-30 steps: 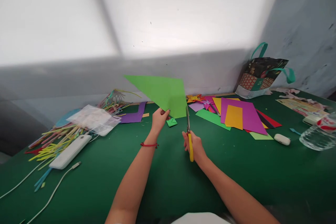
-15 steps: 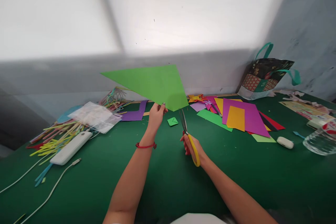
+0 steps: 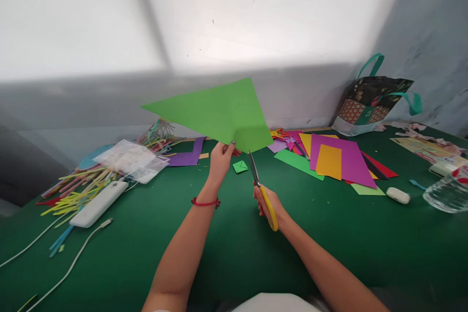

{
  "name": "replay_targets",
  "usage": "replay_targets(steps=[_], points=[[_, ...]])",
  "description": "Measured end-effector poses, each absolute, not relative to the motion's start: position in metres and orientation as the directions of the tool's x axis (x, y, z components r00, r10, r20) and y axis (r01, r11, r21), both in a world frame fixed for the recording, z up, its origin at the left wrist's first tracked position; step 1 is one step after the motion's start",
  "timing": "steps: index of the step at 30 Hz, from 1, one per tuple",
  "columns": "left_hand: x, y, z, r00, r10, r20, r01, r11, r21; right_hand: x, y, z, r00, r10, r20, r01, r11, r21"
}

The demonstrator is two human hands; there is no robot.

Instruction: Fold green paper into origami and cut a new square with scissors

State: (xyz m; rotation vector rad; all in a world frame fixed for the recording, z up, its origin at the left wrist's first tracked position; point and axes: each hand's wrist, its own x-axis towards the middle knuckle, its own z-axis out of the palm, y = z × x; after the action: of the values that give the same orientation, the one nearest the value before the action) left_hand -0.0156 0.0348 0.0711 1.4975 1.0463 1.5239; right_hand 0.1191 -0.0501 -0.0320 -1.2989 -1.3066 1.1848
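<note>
My left hand (image 3: 221, 162) pinches the lower edge of a light green paper sheet (image 3: 219, 112) and holds it up above the green table (image 3: 226, 248). A red cord circles that wrist. My right hand (image 3: 268, 204) grips yellow-handled scissors (image 3: 260, 190). Their blades point up and touch the sheet's lower right edge. A small folded green paper piece (image 3: 240, 166) lies on the table between my hands.
Coloured paper sheets (image 3: 340, 158) lie at the right, with a patterned bag (image 3: 369, 102) behind them. A white case (image 3: 398, 195) and a clear plastic bottle (image 3: 444, 192) sit far right. At the left are paper strips (image 3: 76, 195), a plastic bag (image 3: 127, 158), a white power bank (image 3: 98, 204) and cables.
The green sheet has been raised and turned so its long point aims left. The scissors tilted and came up to the sheet's lower right edge.
</note>
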Motion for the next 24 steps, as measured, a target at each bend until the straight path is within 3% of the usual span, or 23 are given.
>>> replay_targets(steps=[7, 24], points=[[-0.008, 0.035, 0.062, 0.072, 0.921, 0.383, 0.052, -0.387, 0.921, 0.121, -0.05, -0.03, -0.001, 1.0, -0.024, 0.092, -0.024, -0.995], [-0.005, 0.037, 0.056, 0.092, 0.902, 0.422, 0.08, -0.429, 0.9, 0.123, -0.049, -0.028, -0.008, 0.997, -0.083, 0.019, -0.083, -0.996]])
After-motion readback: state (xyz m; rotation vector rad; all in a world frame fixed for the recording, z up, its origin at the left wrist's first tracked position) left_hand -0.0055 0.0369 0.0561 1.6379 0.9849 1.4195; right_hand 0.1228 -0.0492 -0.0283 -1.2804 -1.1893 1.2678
